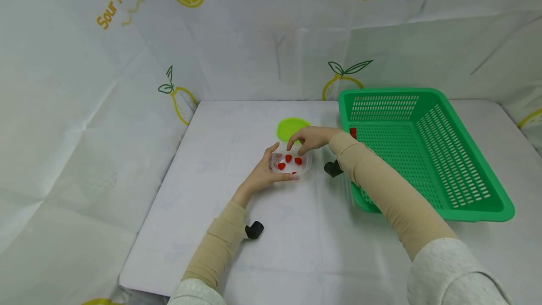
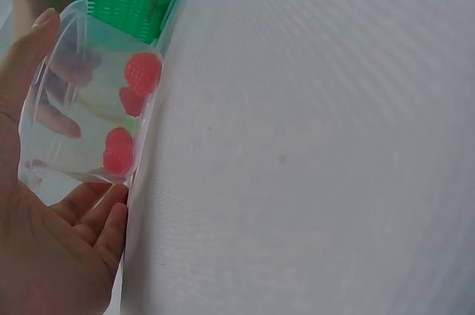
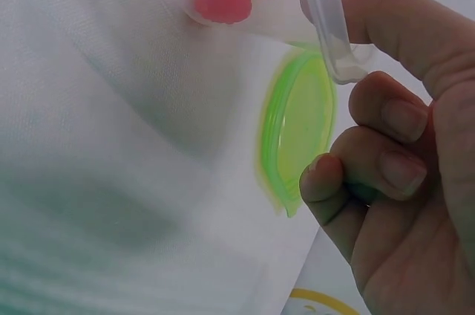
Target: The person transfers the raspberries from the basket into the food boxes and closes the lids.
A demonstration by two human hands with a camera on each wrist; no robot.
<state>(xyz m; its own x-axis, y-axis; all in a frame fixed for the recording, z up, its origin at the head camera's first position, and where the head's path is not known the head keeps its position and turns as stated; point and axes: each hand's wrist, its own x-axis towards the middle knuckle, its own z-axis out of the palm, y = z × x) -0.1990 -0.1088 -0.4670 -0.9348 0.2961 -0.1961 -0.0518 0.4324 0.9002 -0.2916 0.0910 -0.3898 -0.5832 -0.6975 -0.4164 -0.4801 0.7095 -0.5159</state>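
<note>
A small clear plastic container [image 1: 306, 166] stands on the white table with several red raspberries [image 2: 142, 73] at its bottom. My left hand [image 1: 263, 173] grips it from the left, the thumb at the near side and the fingers around the far side. Over the container's far right part is my right hand [image 1: 315, 138], thumb and index finger apart and pointing down inside the rim. Its other fingers [image 3: 404, 174] bend loosely outside the wall, and no raspberry shows between them. Just behind the container lies a bright green lid [image 1: 290, 127], partly covered by the right hand.
A large green slotted basket [image 1: 466, 154] stands to the right, with red pieces [image 1: 353, 132] near its left wall, partly behind my right forearm. A white cloth with lemon prints [image 1: 254, 36] hangs behind and left of the table. Black devices [image 1: 254, 230] sit at both wrists.
</note>
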